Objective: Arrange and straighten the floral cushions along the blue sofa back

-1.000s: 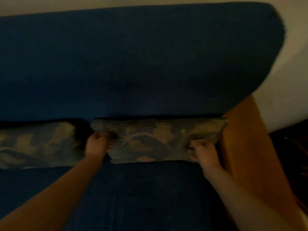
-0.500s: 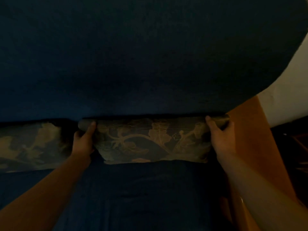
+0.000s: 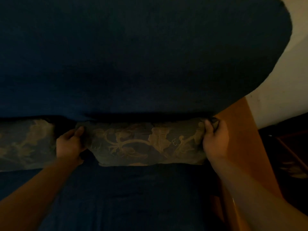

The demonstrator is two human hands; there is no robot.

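A dark floral cushion (image 3: 143, 144) with a gold vine pattern lies lengthwise at the foot of the blue sofa back (image 3: 133, 55), on the blue seat (image 3: 133, 197). My left hand (image 3: 70, 145) grips its left end and my right hand (image 3: 215, 140) grips its right end, next to the wooden armrest. A second floral cushion (image 3: 25, 144) lies to the left along the same back, a dark gap between the two. The scene is dim.
A wooden armrest (image 3: 241, 139) bounds the sofa on the right. Beyond it are a pale wall (image 3: 283, 80) and dark wooden furniture (image 3: 291, 155) at the right edge.
My hands moved from the cushion's lower front edge to its two ends and now clasp them. The view has come closer to the sofa back, and the cushion sits tighter under it.
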